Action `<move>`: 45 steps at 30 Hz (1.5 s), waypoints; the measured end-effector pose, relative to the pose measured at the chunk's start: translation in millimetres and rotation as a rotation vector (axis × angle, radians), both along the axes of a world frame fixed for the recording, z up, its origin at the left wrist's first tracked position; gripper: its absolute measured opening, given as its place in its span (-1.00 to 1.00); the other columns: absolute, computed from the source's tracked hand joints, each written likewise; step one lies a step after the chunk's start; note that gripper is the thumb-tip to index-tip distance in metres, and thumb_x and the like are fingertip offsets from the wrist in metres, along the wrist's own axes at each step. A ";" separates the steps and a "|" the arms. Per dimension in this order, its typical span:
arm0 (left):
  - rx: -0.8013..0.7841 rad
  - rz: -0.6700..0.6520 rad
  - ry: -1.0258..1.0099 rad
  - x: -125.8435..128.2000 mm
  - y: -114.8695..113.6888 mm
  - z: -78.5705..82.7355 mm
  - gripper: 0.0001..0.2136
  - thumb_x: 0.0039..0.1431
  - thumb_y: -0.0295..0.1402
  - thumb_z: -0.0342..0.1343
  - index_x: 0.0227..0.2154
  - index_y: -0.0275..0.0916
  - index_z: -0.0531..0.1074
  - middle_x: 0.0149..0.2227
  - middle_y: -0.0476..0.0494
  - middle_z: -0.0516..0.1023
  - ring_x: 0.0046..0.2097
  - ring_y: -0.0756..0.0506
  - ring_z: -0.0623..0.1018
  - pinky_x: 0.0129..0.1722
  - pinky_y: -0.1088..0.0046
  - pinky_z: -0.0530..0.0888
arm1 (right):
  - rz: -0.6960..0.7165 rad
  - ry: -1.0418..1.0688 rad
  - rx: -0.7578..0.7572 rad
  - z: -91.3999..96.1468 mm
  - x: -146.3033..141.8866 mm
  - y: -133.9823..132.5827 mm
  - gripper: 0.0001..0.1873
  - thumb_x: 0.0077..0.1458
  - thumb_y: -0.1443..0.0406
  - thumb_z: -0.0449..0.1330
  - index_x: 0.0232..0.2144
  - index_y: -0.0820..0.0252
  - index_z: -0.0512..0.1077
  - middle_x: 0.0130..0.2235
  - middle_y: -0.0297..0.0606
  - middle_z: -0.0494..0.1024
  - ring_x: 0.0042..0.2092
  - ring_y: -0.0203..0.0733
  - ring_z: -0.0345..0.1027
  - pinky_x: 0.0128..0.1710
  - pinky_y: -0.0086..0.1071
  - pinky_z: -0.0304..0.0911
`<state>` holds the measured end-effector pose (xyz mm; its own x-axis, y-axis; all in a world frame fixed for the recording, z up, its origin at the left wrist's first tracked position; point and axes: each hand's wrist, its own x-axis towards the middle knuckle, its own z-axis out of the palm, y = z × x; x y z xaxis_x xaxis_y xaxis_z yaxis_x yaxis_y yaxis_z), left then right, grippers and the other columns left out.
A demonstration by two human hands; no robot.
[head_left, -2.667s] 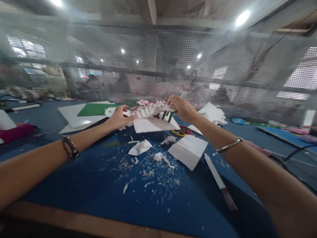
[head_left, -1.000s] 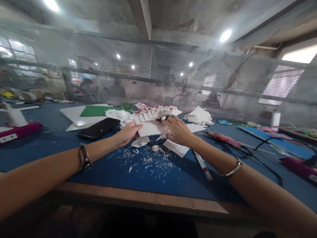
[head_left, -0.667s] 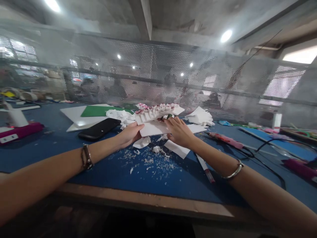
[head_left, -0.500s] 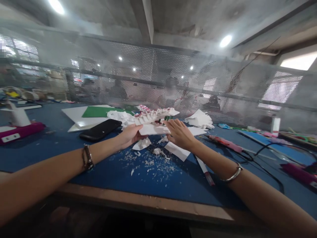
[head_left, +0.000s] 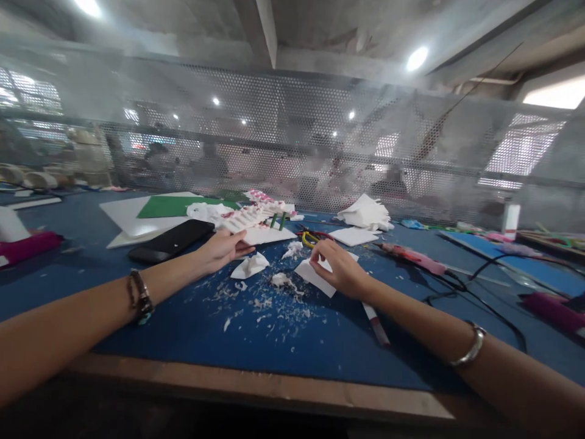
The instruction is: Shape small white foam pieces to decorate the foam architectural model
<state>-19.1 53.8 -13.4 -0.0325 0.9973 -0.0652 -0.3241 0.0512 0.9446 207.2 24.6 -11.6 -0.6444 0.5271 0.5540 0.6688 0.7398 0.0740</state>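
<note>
At the frame's centre, my left hand (head_left: 227, 247) grasps a white model (head_left: 250, 217) by its base—thumb on top. Right of centre, my right hand (head_left: 342, 269) hangs half-curled above white paper (head_left: 314, 278)—whether holding anything, I cannot tell.

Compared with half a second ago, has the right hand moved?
Yes: the right hand has left the white base and come nearer the camera, judged against the white sheet it now partly covers.

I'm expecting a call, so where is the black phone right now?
In the head view, the phone lies left of centre on the blue table, just left of the left hand and in front of the green sheet.
</note>
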 end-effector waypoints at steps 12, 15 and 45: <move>-0.188 -0.144 0.218 -10.9 3.0 15.4 -0.90 -0.10 -0.63 0.11 -0.50 -0.35 0.36 -0.51 -0.13 0.51 -0.49 0.04 0.50 -0.59 0.69 0.42 | 0.023 0.135 -0.273 7.3 11.4 -7.7 -0.87 -0.01 0.37 0.08 -0.58 0.22 0.30 -0.54 -0.33 0.41 -0.48 -0.35 0.24 -0.45 -0.46 0.18; -0.206 -0.098 0.219 -12.4 6.5 19.3 -0.87 -0.06 -0.67 0.05 -0.53 -0.33 0.36 -0.54 -0.09 0.50 -0.48 0.07 0.50 -0.54 0.73 0.42 | 0.018 0.165 -0.272 11.5 19.3 -6.7 -0.84 0.01 0.31 0.08 -0.57 0.23 0.33 -0.56 -0.32 0.42 -0.50 -0.35 0.25 -0.47 -0.46 0.18; 0.581 -0.479 1.097 -31.2 -9.7 -11.1 -0.81 -0.01 -0.29 0.03 -0.28 -0.08 0.39 -0.24 -0.08 0.44 -0.20 -0.09 0.41 -0.18 0.52 0.31 | 0.007 0.204 -0.170 -4.7 29.2 -3.1 -0.77 0.05 0.39 -0.09 -0.61 0.16 0.19 -0.65 -0.39 0.31 -0.57 -0.38 0.16 -0.54 -0.49 0.07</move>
<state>-50.3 44.1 -24.5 0.5652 0.7990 0.2054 0.5514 -0.5510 0.6263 236.5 21.5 -16.2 -0.5328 0.6196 0.5764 0.6516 0.7350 -0.1878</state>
